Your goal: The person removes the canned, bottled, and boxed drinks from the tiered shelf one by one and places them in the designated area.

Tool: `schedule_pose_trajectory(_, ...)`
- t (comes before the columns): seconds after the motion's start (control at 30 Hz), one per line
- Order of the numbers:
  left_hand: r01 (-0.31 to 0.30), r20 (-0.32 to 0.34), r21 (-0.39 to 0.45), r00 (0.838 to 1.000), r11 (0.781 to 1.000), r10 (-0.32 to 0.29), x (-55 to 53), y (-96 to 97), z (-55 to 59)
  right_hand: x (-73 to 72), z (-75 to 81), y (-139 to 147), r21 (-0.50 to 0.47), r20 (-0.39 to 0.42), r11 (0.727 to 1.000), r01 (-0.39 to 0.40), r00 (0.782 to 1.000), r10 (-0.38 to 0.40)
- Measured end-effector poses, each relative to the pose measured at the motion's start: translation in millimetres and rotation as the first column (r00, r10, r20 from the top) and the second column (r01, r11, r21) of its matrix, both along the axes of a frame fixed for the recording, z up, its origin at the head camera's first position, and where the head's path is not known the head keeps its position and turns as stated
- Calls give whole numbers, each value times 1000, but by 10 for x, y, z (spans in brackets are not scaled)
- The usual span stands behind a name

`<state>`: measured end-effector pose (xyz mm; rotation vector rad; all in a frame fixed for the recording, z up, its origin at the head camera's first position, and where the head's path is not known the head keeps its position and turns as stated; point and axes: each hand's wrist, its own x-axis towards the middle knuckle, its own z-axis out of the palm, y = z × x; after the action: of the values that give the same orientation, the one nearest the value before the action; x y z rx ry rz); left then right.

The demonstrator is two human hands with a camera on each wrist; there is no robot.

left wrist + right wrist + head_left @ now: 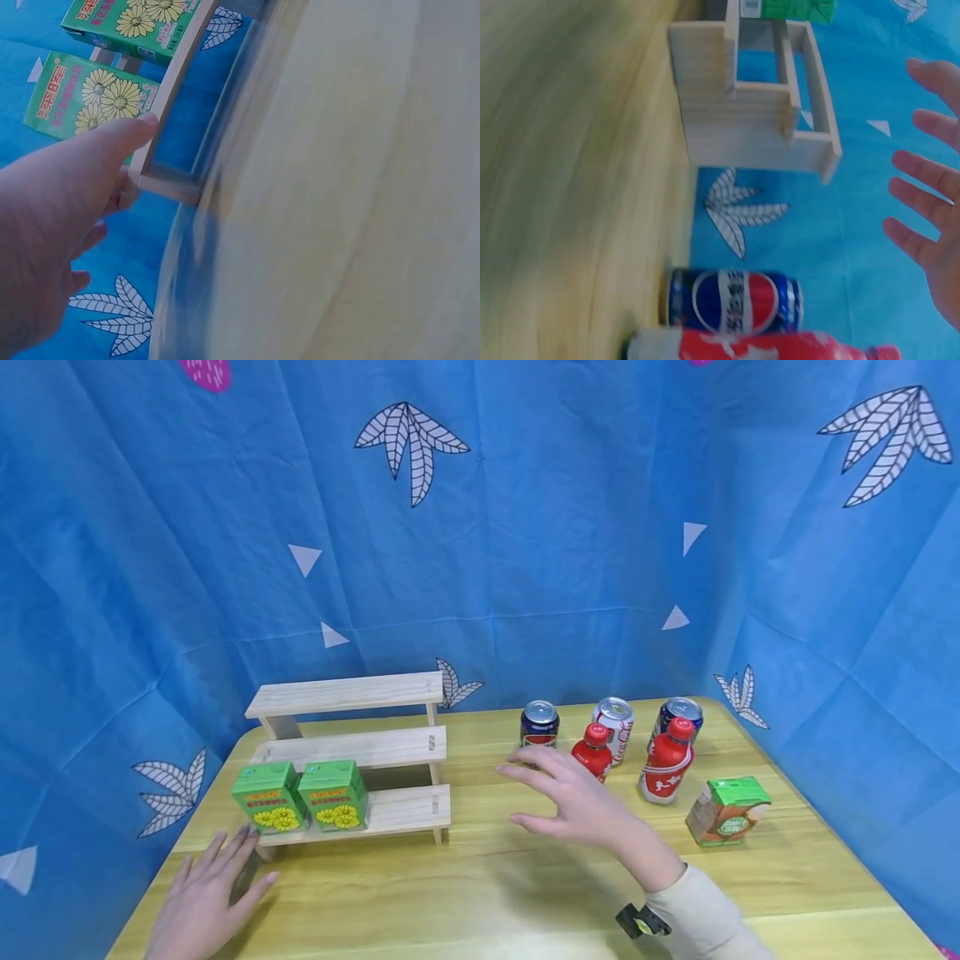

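Two green drink cartons (270,797) with yellow flowers stand side by side on the lowest tier of a three-step wooden rack (345,695). My left hand (204,897) is at the rack's front left corner, fingers spread. In the left wrist view its thumb (135,135) lies along the rack's edge by the nearer carton (97,97); whether it presses there I cannot tell. With fingers apart and nothing in them, my right hand (573,797) hovers over the table, in front of a red bottle (592,752) that it partly hides.
Right of the rack stand a dark blue can (540,718), a white-and-red can (615,718), another blue can (678,712) and a second red bottle (666,764). A green-and-brown carton (727,814) is nearer the right edge. Blue cloth (555,527) hangs around the wooden table (420,902).
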<state>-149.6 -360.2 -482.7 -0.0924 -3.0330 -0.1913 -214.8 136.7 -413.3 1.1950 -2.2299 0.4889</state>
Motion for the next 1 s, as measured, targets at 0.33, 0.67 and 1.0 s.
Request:
schedule_pose_trajectory(0.33,-13,-11,2,1000,1000,13,10,12,0,-61,-159,-402,2,34,999,-37,999,36)
schedule_pose_trajectory(0.67,-22,28,15,999,1000,21,-6,4,-1,-139,-208,-840,-19,34,998,-54,998,55)
schedule_pose_trajectory(1.0,-22,37,11,999,1000,22,-20,5,10,-178,-194,-1237,-10,19,998,-54,998,55)
